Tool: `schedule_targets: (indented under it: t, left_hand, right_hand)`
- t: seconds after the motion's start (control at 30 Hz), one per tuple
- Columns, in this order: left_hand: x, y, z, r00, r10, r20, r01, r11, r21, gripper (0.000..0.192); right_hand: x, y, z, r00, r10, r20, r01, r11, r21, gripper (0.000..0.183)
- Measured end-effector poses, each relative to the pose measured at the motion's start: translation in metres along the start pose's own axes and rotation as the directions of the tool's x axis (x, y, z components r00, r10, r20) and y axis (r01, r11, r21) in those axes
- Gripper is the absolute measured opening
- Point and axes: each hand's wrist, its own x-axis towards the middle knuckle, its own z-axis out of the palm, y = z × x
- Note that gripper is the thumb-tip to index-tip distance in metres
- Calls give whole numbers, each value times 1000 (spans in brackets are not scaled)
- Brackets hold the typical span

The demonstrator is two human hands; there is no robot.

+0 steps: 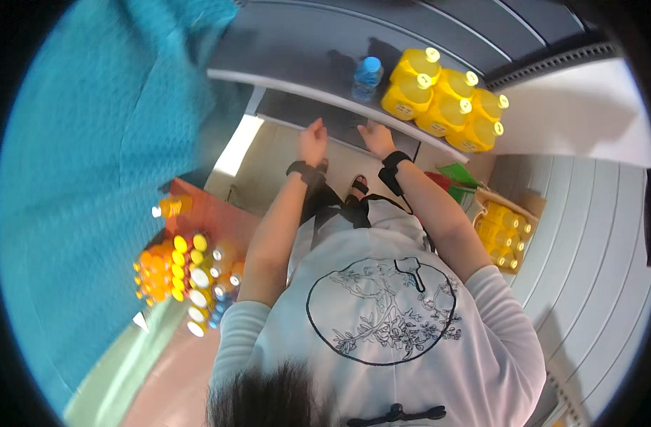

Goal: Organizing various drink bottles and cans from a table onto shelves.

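Observation:
My left hand (313,141) is held out in front of me at the lower edge of a grey shelf (298,53), its fingers bent and loosely together. To its right, my right hand (377,137) hovers just below the shelf's front edge, fingers curled. No object shows in either hand, though the fingertips are partly hidden and small. Nearest to the right hand, on the shelf, stands a small clear plastic bottle with a blue cap (367,80). Beside it are several yellow drink bottles (443,101) grouped upright. Both wrists wear black straps.
An open cardboard box of yellow bottles (504,235) stands at the right by a slatted wall. At the left, many drink bottles (189,272) stand near a red surface (213,205), where an orange drink bottle (175,206) lies apart. A blue curtain (90,160) hangs at the far left.

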Motion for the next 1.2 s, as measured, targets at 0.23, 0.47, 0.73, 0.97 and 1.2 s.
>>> schedule_targets:
  t: [0.23,0.47,0.73,0.97,1.2]
  left_hand:
    - [-59,-26,-28,973,-212,-92,223,965,134,30]
    - [-93,-51,-25,956,-286,-65,294,938,183,31]
    - [-153,-60,-82,944,-257,-208,269,962,33,28]
    - [-264,-107,-187,845,-304,-440,328,944,-23,26]
    - [-388,-126,-254,711,-389,-585,332,920,-209,24]
  right_hand:
    - [-28,-13,26,975,-115,193,121,993,-18,50]
    - [-67,-23,28,968,-66,240,68,998,2,51]
    - [-92,-42,108,941,-88,326,148,975,-166,46]
    - [-166,-113,211,828,-349,439,436,893,-113,38]
    - [-289,-208,272,725,-646,241,590,762,268,25]
